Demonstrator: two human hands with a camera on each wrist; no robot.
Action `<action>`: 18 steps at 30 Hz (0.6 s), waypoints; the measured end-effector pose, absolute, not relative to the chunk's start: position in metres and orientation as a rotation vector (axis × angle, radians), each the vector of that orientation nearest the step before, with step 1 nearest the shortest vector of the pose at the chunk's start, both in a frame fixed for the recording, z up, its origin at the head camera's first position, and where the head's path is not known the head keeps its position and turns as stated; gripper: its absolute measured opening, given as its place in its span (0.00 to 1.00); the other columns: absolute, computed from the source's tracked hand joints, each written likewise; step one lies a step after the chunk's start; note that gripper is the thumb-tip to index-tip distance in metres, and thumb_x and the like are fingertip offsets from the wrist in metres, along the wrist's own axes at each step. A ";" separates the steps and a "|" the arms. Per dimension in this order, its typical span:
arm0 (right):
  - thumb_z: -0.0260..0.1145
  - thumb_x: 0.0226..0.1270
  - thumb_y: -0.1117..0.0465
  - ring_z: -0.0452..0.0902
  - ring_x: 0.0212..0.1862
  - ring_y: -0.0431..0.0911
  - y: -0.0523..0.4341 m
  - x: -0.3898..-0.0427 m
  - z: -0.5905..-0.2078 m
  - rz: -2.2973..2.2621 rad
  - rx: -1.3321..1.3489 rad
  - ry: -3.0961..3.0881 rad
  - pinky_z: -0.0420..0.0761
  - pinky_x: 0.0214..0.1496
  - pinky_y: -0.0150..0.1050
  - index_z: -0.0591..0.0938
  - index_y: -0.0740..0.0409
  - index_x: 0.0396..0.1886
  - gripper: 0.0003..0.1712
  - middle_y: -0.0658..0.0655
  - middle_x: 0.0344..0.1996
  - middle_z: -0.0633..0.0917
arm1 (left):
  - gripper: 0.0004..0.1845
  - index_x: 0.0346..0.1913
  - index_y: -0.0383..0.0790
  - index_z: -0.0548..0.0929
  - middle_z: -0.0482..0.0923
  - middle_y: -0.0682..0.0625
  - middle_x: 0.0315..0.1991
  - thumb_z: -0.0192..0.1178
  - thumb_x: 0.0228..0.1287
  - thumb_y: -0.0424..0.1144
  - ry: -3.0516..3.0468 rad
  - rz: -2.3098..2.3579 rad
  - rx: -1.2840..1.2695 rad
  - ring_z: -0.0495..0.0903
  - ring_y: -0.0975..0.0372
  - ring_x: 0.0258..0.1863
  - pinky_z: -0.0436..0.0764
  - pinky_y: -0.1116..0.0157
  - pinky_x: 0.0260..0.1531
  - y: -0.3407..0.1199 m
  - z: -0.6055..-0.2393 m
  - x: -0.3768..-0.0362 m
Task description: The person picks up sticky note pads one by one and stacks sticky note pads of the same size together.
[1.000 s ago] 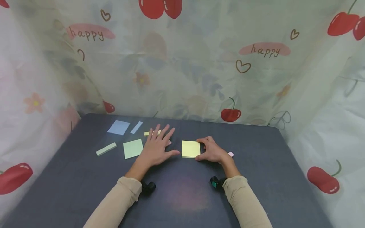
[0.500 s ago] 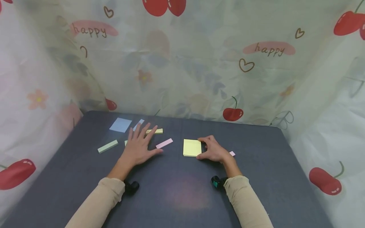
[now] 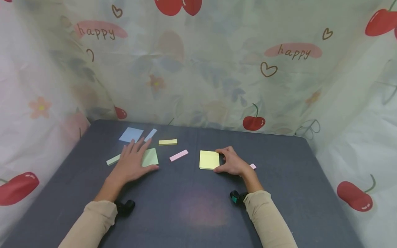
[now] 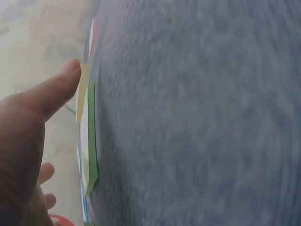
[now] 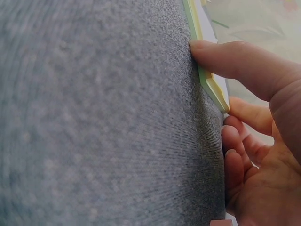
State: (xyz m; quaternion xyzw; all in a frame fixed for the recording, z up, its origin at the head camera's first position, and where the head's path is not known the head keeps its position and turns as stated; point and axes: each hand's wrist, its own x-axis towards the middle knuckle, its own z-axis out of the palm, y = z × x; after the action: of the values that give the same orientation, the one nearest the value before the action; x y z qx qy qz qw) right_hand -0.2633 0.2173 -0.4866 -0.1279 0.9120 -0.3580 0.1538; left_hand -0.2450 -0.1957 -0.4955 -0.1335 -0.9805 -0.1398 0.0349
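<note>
My right hand [image 3: 231, 163] pinches the right side of a square yellow sticky note pad [image 3: 208, 160], thumb at the near corner and index finger at the far one. In the right wrist view the pad [image 5: 212, 80] shows a greenish layer under the yellow, and the other fingers curl beside it. My left hand [image 3: 131, 164] holds nothing. Its fingers are spread over the left part of a square green sticky note pad [image 3: 151, 157], partly covering it. Beyond the fingertips lie a blue square note [image 3: 130, 134] and a narrow blue strip [image 3: 151, 134].
A green strip pad [image 3: 113, 159] lies left of my left hand, its right end hidden. Between the hands are a yellow strip pad [image 3: 168, 142] and a pink strip pad [image 3: 179, 155]. Another pink piece [image 3: 253, 166] shows behind the right wrist. A printed curtain [image 3: 198, 75] encloses the dark table [image 3: 198, 213].
My left hand has moved leftward, from near the pink strip to over the green pad, uncovering the pink and yellow strips. The right hand still pinches the yellow sticky note pad in place.
</note>
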 end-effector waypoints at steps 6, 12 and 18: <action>0.80 0.56 0.55 0.71 0.60 0.57 0.218 -0.263 -0.487 -1.049 -0.364 2.600 0.73 0.67 0.55 0.69 0.58 0.75 0.48 0.65 0.62 0.66 | 0.62 0.83 0.46 0.50 0.58 0.35 0.79 0.68 0.53 0.72 -3.034 -0.514 -0.441 0.48 0.32 0.79 0.48 0.29 0.72 -0.205 -0.493 -0.246; 0.80 0.56 0.54 0.70 0.59 0.55 0.219 -0.263 -0.488 -1.028 -0.383 2.611 0.73 0.66 0.54 0.69 0.59 0.75 0.48 0.65 0.62 0.67 | 0.61 0.82 0.42 0.52 0.65 0.33 0.75 0.72 0.53 0.65 -3.072 -0.535 -0.428 0.55 0.32 0.76 0.51 0.29 0.71 -0.209 -0.496 -0.247; 0.80 0.56 0.54 0.69 0.59 0.55 0.219 -0.263 -0.488 -1.020 -0.389 2.620 0.73 0.66 0.54 0.70 0.59 0.75 0.48 0.65 0.62 0.67 | 0.56 0.82 0.42 0.53 0.65 0.31 0.74 0.70 0.60 0.60 -3.096 -0.533 -0.403 0.57 0.33 0.76 0.55 0.32 0.72 -0.208 -0.493 -0.244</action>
State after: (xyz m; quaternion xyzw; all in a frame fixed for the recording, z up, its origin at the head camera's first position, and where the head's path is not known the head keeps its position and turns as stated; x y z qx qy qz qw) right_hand -0.2635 0.2186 -0.4877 -0.1353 0.9125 -0.3554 0.1510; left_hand -0.2444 -0.2079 -0.4930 -0.1274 -0.9774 -0.1684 -0.0130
